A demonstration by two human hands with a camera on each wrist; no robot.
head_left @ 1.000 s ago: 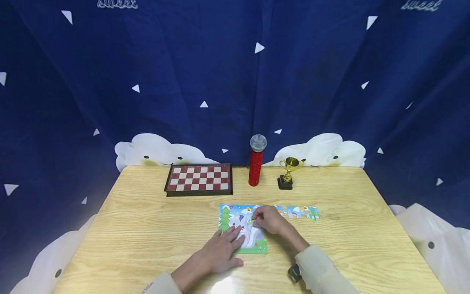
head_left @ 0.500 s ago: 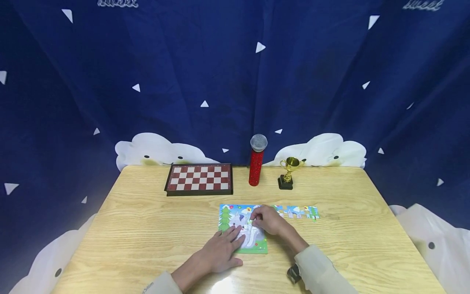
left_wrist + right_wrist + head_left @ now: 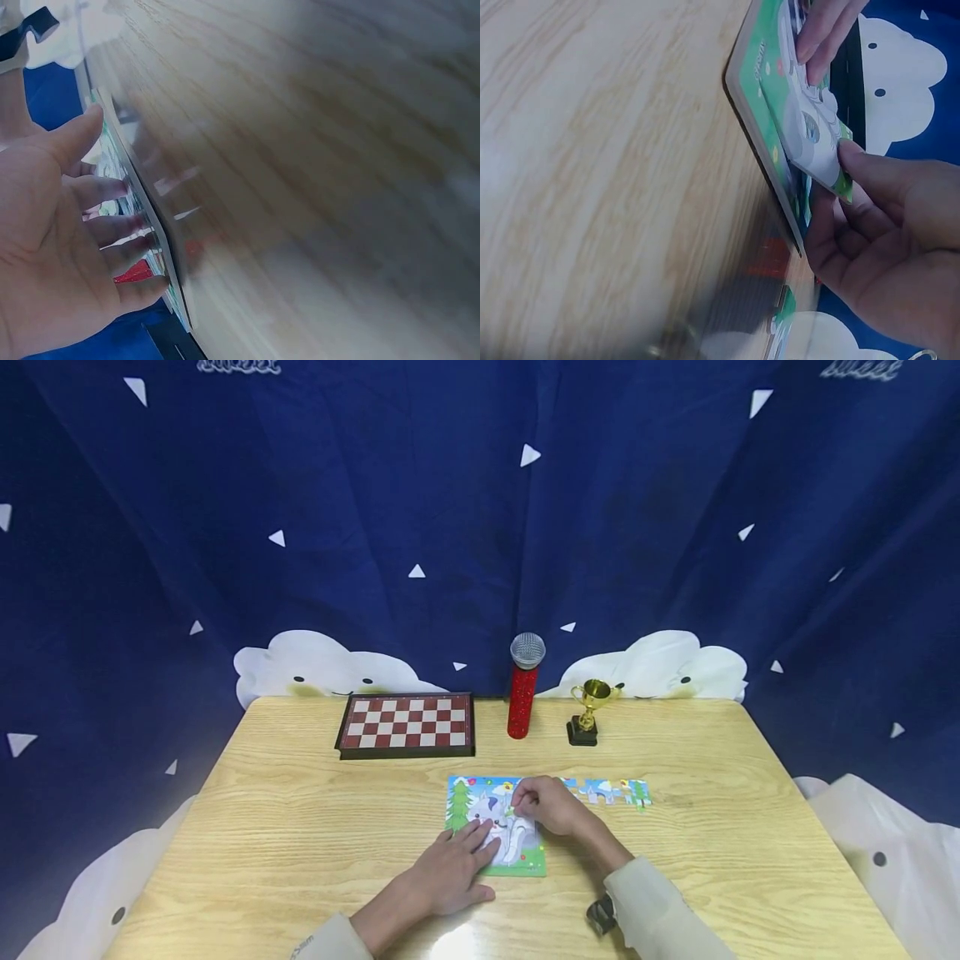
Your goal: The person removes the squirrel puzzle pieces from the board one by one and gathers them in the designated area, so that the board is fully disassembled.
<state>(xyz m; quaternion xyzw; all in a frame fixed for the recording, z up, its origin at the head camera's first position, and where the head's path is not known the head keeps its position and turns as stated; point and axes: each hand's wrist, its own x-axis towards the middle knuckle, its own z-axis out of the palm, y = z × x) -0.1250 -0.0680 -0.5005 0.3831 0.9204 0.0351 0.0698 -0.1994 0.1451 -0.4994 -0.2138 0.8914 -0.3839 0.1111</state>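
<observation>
A: What's the right hand (image 3: 551, 807) doing at the puzzle board (image 3: 534, 867)?

B: It's over the board's right part. Its grip is narrow, thumb and fingers pinching a puzzle section (image 3: 825, 161), white and grey with a bit of green at the corner.

A: Flat on the board or up off it?

B: Tilted. In the right wrist view the pinched end stands raised above the board's green margin. I can't tell whether that's one piece or several joined.

A: And the left hand (image 3: 453, 872)?

B: Its grip is wide and holds nothing: fingers spread, tips resting on the middle of the board's picture, near a pale animal's face. The thumb points right, off the board's near edge.

A: Any other pieces around?

B: Yes, loose pieces (image 3: 600, 792) in a row to the right of the board, level with its far edge.

A: What's past it?

B: A checkered game board (image 3: 408, 724) beyond it and to the left, a red microphone (image 3: 522, 702) upright straight beyond it, and a gold trophy (image 3: 595, 696) beyond and to the right. All of it is on the pale wooden table (image 3: 315, 827), and a dark blue curtain (image 3: 405, 527) hangs behind everything.
</observation>
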